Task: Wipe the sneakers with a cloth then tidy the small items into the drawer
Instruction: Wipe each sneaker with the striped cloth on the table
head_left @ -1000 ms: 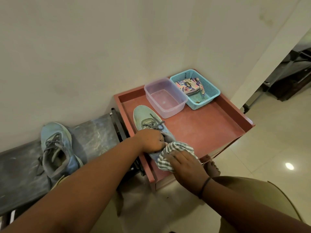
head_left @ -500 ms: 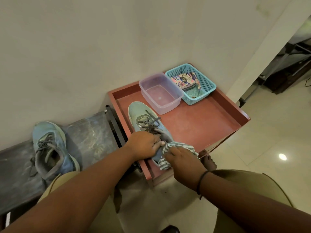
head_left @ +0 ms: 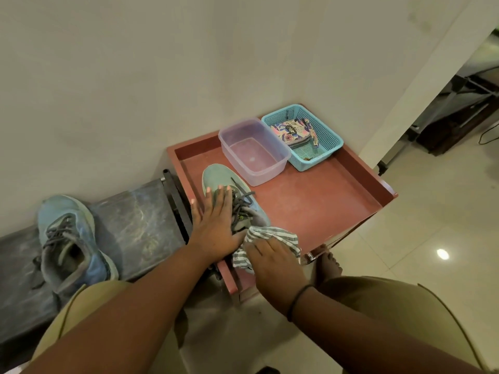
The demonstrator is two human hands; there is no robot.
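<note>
A: We see the left hand (head_left: pixel 216 225) lying flat on the green sneaker (head_left: pixel 229 195), fingers straight and spread, reaching toward the toe at twelve o'clock. It presses down and grips nothing.

B: And we find the right hand (head_left: pixel 272 263) at about four o'clock from the left one, resting on the striped cloth (head_left: pixel 270 238). The cloth is bunched against the heel end of that sneaker. Its fingers bend over the fabric, though we cannot tell how tightly they hold it.

A: We place the sneaker inside the red drawer (head_left: pixel 324 206), along its nine o'clock wall, toe pointing to twelve. Its grey laces lie loose beside our left hand.

B: At one o'clock from the toe we see the clear plastic tub (head_left: pixel 253 149), just beside the shoe. Touching it at three o'clock stands the blue basket (head_left: pixel 324 141), holding a patterned pouch (head_left: pixel 291 130).

A: We note the second sneaker (head_left: pixel 67 238), bluer, on the dark bench (head_left: pixel 135 217) at nine o'clock, well apart from the drawer, its opening facing up.

B: Below the drawer's front edge, at five o'clock, we see a bare foot (head_left: pixel 328 265) on the pale tiled floor (head_left: pixel 432 225).
</note>
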